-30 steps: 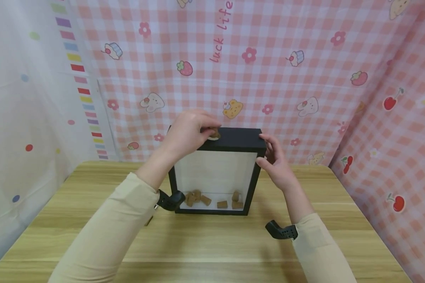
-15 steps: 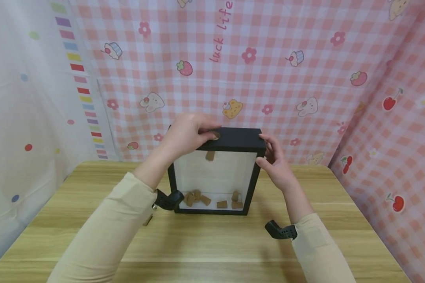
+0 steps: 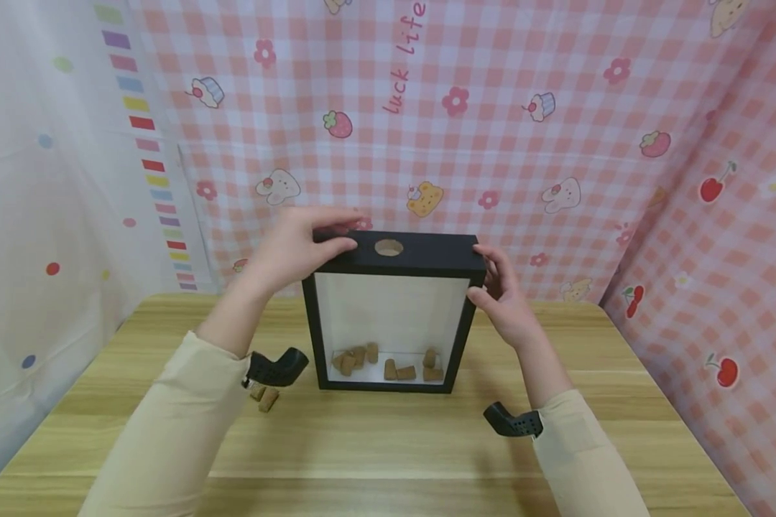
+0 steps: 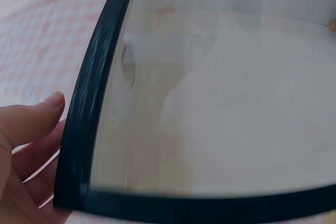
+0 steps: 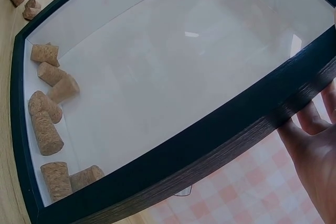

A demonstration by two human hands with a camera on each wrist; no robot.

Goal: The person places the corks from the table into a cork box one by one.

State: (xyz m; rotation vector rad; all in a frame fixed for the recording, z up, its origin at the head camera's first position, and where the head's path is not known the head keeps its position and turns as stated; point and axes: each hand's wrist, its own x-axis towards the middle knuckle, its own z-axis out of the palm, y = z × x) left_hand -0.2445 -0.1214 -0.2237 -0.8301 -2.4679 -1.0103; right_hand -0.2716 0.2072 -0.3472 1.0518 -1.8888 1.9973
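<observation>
A black-framed shadow box [image 3: 394, 384] with a clear front stands upright on the table, a round hole [image 3: 389, 248] in its top. Several corks [image 3: 345, 362] lie along its floor, some upright and some on their sides; the right wrist view shows the same corks [image 5: 47, 132] close up. My left hand [image 3: 291, 248] is over the box's top left corner, thumb and fingers apart and holding nothing. At the upper right corner my right hand [image 3: 507, 301] steadies the box, thumb at the front edge and fingers reaching toward the back.
Loose corks [image 3: 268, 399] lie on the wooden table [image 3: 375, 452] left of the box, partly behind the left wrist's black camera mount [image 3: 276, 368]. A pink checked curtain [image 3: 375, 165] hangs behind the table, with more cloth on both sides.
My left hand let a cork drop through the hole, then moved left off it. That cork fell to the box floor, where some corks shifted. My right hand stayed in place.
</observation>
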